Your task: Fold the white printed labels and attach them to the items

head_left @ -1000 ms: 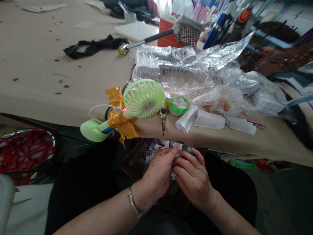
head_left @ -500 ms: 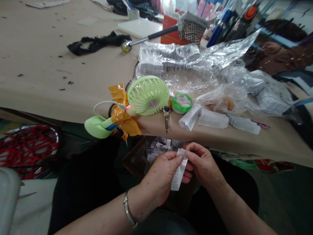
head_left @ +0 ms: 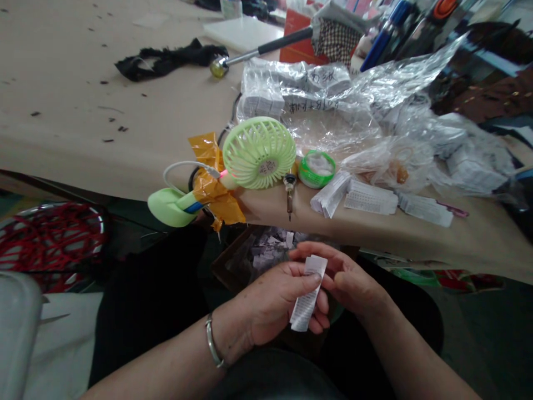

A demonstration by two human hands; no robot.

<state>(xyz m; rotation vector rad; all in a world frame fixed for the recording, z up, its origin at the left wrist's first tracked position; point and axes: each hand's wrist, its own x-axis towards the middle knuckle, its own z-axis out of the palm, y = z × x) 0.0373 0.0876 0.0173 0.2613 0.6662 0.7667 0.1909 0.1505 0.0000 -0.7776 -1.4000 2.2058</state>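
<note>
White printed strips (head_left: 306,305), layered with their ends slightly out of line, lie slantwise in the person's left hand (head_left: 270,303), over the lap and below the front edge of a brown desk (head_left: 62,133). The left hand grips them, thumb pressed on top, fingers curled beneath. Half a second ago the right hand (head_left: 356,286) was at the upper end with its thumb on the paper; now that thumb is off to the side, the fingers loosely bent beside the strips, and whether it holds anything cannot be told. The left hand therefore seems to bear the strips by itself, leaving the right freer.

Past the hands, a cardboard box (head_left: 227,264) sits below the desk edge, loose paper pieces (head_left: 268,254) inside. Dark-clad legs (head_left: 150,305) flank this pocket, so room to move appears to be mainly upward and back toward the body. Near the edge, a thin metal-tipped tool (head_left: 290,197) points toward the hands, between a lime-green fan (head_left: 260,153) and a green tub (head_left: 316,176); reaching there would call for care. Rightward, paper stacks (head_left: 370,197) line the edge before transparent plastic bags (head_left: 333,133).
</note>
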